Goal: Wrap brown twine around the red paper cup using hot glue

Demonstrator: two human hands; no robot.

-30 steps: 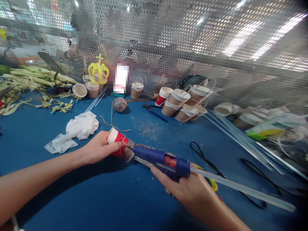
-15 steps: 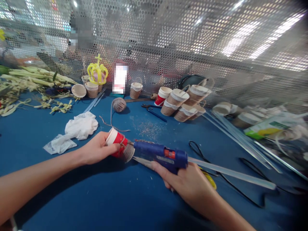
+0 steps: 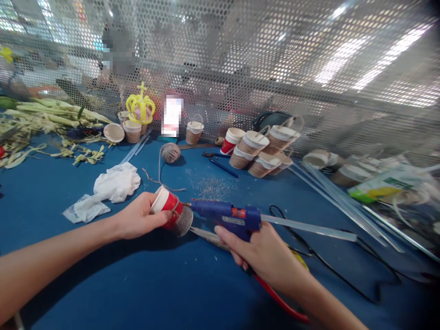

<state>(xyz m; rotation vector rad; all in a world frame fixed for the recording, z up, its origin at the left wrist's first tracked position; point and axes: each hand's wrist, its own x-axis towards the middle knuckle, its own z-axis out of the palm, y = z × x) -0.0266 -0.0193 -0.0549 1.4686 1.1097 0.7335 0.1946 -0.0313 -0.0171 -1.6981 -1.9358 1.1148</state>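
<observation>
While the left hand [image 3: 140, 215] is wrapped about a red-and-white paper cup [image 3: 169, 204], thumb along its side, the right hand [image 3: 263, 247] grasps a blue glue gun [image 3: 223, 215] by its handle. The cup is held tilted over the near middle of the table [image 3: 137, 284], its rim toward the left and its base toward the right, with twine [image 3: 184, 221] wound round the base end. The gun's nozzle points left at the edge of that winding; from here I can't tell whether it touches. I'd judge the step in hand to be gluing the twine on, with red paper bare above the wound part. The next move, I think, calls for a little glue just ahead of the last turn, the cup held steady and the fingers clear of the hot tip, then the strand laid down onto it. A long glue stick [image 3: 309, 227] sticks out of the gun's right end. Scissors [image 3: 208, 236] lie under the right hand, though I can't make out whether it grips them too. Farther off sits a ball of twine [image 3: 170, 152], its strand trailing near toward the cup; crumpled white plastic [image 3: 117, 183] lies to the left, and finished-looking little baskets [image 3: 252, 143] stand far right.
</observation>
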